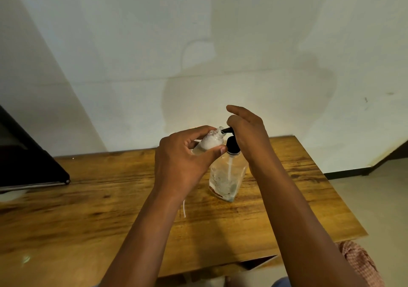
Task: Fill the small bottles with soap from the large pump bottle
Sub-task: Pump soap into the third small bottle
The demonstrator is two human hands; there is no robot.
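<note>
Wooden table [88, 198] fills the lower view, pale wall behind it.

Large pump bottle [227, 176] stands upright on the table just right of centre. Clear square body, mostly empty, with foamy residue low inside and the dip tube visible. Black pump head and collar on top, spout pointing toward 9 o'clock.

Right hand [247, 136] rests over the pump head, palm down, fingers draped across the plunger. Index finger lifted and extended toward 11 o'clock. Grip is loose, pressing from above rather than wrapping the bottle.

Left hand [183, 160] holds the small bottle [209, 142] at 10 o'clock from the pump bottle's body, raised off the table. Thumb underneath, fingers curled over the top, closed narrowly around it. Bottle tilted, open mouth toward 2 o'clock and meeting the black spout tip. White foam shows inside the upper part; how full it is cannot be judged, since fingers cover much of it.

Dark flat object [26, 158] at 9 o'clock on the table's left edge. Short white streak [184, 209] on the wood below the left wrist. Checked cloth [359, 262] at 4 o'clock, beyond the table's corner.
</note>
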